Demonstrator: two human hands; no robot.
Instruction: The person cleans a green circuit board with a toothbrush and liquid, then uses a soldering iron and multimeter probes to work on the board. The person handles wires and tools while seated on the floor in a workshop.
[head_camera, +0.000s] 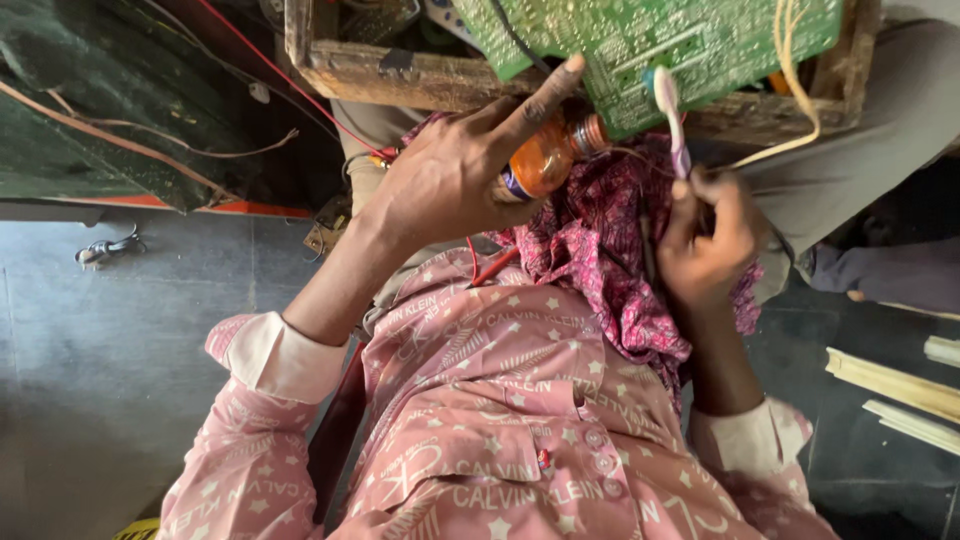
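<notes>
On the left, a grey floor (100, 350) is seen, and a red wire (300, 95) is strung down toward the lap. The left hand (450, 170) is raised to the lower edge of a worn wooden frame (400, 75). Its fingers are clamped on a small orange bottle (545, 160), while the index finger is stretched out until its tip touches the green circuit board (690, 45). The bottle is tilted, with its neck set just against the board's lower edge. A patterned magenta cloth (610, 260) is bunched on the lap below.

The board is propped in the frame, along its lower edge toward the right corner. A toothbrush (668, 110) is held upright, its head laid on the board. The fingers of the right hand (705, 245) are closed tight around its handle. Pale wooden strips (890, 380) are seen on the floor at far right.

The step in hand is judged to be the scrubbing of the board with liquid from the bottle. For the next stroke, the board would need to be steadied by the index finger and the bristles kept flat, with light pressure.
</notes>
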